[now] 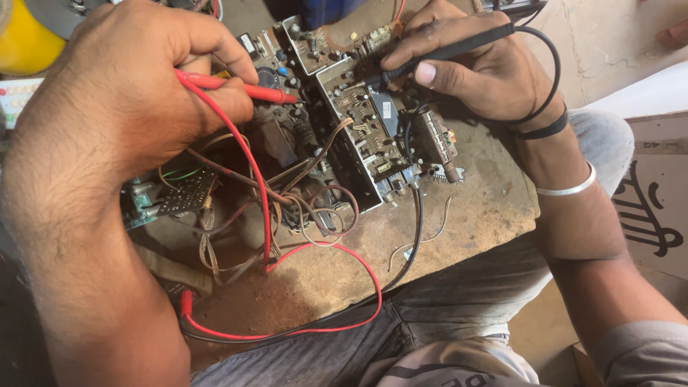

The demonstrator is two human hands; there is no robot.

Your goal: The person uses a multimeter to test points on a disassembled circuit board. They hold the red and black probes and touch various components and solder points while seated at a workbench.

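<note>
Left hand [136, 93] pinches the red probe [251, 89] and right hand [473, 68] the black probe [451, 51], both closed tight over the circuit board [358, 122] on the table [466, 215] — light, stiff tools, best held by their insulated shafts — the board looks fragile.

The left hand [136, 86] grips a red test probe [247, 89] whose red lead [322, 251] loops over the dusty brown board [473, 208]. The right hand [480, 68] pinches a black probe [451, 49] with a black lead [416, 236]. The circuit board [358, 122] is tan, studded with dark and silvery parts, trailing brown wires [315, 208]. On the right wrist sit black bands [546, 127] and a silver bangle [570, 188]. The trousers [430, 315] are grey. A yellow object [25, 43] sits at the upper left corner.
</note>
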